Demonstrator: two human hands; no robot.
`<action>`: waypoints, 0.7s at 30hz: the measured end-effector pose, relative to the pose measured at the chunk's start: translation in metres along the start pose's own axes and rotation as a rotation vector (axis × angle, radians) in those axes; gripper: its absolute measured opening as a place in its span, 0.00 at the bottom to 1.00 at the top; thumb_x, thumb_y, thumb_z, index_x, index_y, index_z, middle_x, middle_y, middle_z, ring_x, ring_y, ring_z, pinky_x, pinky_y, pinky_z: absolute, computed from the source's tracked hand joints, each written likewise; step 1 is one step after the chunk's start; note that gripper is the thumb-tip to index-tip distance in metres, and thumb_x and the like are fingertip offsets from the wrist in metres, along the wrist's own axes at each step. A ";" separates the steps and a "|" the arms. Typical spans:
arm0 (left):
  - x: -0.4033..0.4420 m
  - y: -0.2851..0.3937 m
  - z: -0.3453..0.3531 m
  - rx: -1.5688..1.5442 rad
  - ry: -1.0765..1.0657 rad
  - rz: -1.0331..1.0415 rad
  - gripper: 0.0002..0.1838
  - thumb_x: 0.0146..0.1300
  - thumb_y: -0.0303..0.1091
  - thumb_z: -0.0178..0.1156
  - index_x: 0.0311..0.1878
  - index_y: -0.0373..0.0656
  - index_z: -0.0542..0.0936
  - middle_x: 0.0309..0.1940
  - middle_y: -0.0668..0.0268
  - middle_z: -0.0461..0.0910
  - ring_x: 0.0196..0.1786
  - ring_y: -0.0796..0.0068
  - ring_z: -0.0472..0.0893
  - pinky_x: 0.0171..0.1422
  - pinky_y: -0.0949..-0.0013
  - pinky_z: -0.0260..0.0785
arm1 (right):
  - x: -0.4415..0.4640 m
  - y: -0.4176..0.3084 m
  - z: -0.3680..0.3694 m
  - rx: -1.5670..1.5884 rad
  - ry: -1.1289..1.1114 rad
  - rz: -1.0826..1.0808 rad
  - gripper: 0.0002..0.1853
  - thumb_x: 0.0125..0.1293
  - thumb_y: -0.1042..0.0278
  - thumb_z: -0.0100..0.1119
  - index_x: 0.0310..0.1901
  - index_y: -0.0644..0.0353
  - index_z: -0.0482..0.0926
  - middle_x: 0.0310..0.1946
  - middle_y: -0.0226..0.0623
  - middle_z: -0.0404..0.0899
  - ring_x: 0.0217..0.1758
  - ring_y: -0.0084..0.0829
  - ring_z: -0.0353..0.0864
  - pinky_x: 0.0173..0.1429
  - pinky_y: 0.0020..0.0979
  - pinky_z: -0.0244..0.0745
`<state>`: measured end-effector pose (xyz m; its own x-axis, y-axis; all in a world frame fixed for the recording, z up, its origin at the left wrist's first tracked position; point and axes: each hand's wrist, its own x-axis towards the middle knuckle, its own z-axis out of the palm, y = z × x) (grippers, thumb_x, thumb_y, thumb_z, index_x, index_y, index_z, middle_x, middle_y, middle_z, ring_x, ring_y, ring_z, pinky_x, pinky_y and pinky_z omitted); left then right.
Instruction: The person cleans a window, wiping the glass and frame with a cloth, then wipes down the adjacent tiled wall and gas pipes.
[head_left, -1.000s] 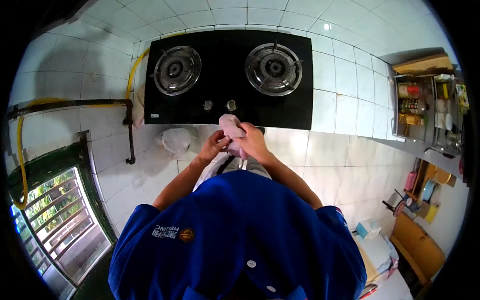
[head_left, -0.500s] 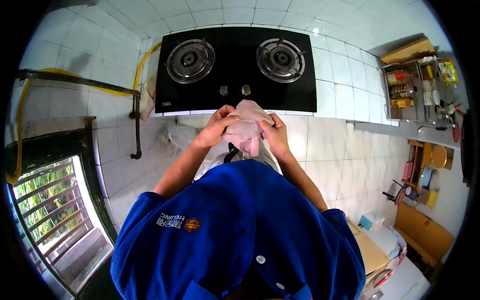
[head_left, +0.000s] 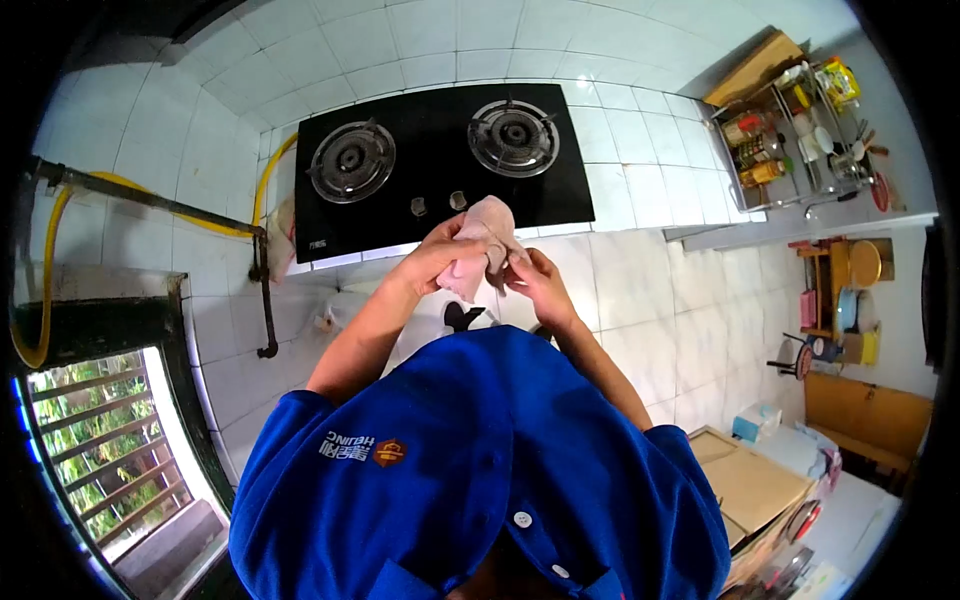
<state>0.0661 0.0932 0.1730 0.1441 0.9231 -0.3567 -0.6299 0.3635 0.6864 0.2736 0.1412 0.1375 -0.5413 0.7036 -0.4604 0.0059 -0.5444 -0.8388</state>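
Observation:
A crumpled pale pink cloth [head_left: 480, 250] is held up between my two hands, just in front of the stove's near edge. My left hand [head_left: 437, 258] is closed around its left side. On the right, my right hand [head_left: 538, 283] pinches a darker, greyish fold of the cloth between thumb and fingers. Beyond the cloth is the black two-burner gas stove [head_left: 390, 215], with its two knobs close to my hands. Part of the cloth's lower edge hangs free over the floor.
A yellow gas hose [head_left: 264, 185] and a dark pipe [head_left: 262, 290] run along the left wall above a barred window [head_left: 110, 430]. To the right, a rack [head_left: 800, 150] holds jars and utensils. Cardboard boxes [head_left: 745, 480] and a stool [head_left: 800, 358] stand at the lower right.
The cloth has gone from spread out to bunched and folded, with a darker side showing at the right. My view has turned and shifted slightly, so the stove appears tilted.

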 end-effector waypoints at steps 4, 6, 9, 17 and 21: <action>0.015 -0.019 0.021 0.085 -0.103 -0.045 0.47 0.46 0.28 0.74 0.71 0.38 0.60 0.56 0.61 0.77 0.55 0.70 0.80 0.61 0.66 0.73 | -0.010 -0.010 -0.027 0.282 -0.197 0.046 0.19 0.70 0.56 0.60 0.54 0.60 0.71 0.45 0.35 0.80 0.46 0.27 0.81 0.56 0.32 0.78; 0.025 -0.030 0.036 0.148 -0.138 0.005 0.46 0.45 0.24 0.71 0.70 0.38 0.61 0.55 0.61 0.77 0.55 0.70 0.80 0.63 0.67 0.71 | -0.015 -0.018 -0.046 0.305 -0.188 -0.016 0.22 0.68 0.65 0.62 0.59 0.60 0.68 0.49 0.36 0.79 0.49 0.28 0.81 0.58 0.33 0.77; 0.041 -0.043 0.071 0.376 -0.085 0.017 0.38 0.49 0.26 0.68 0.66 0.36 0.67 0.53 0.63 0.78 0.54 0.73 0.79 0.62 0.69 0.70 | -0.025 -0.027 -0.076 0.308 -0.106 -0.360 0.29 0.62 0.84 0.60 0.65 0.57 0.65 0.54 0.34 0.77 0.57 0.31 0.78 0.64 0.35 0.74; 0.086 -0.101 0.146 0.379 0.184 -0.163 0.21 0.72 0.44 0.57 0.58 0.37 0.76 0.48 0.65 0.81 0.49 0.77 0.80 0.52 0.72 0.74 | -0.047 -0.011 -0.162 0.636 0.152 -0.454 0.24 0.56 0.89 0.56 0.54 0.61 0.70 0.46 0.40 0.80 0.45 0.30 0.81 0.53 0.30 0.79; 0.110 -0.119 0.169 0.089 0.281 -0.139 0.22 0.72 0.50 0.55 0.53 0.40 0.77 0.44 0.66 0.82 0.45 0.75 0.82 0.49 0.72 0.75 | -0.074 -0.008 -0.200 0.352 0.070 -0.351 0.12 0.62 0.80 0.59 0.47 0.61 0.78 0.37 0.34 0.82 0.40 0.23 0.80 0.47 0.23 0.75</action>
<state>0.2854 0.1725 0.1593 -0.0004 0.7973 -0.6036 -0.5482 0.5046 0.6669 0.4818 0.1854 0.1201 -0.4017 0.8945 -0.1963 -0.4574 -0.3817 -0.8032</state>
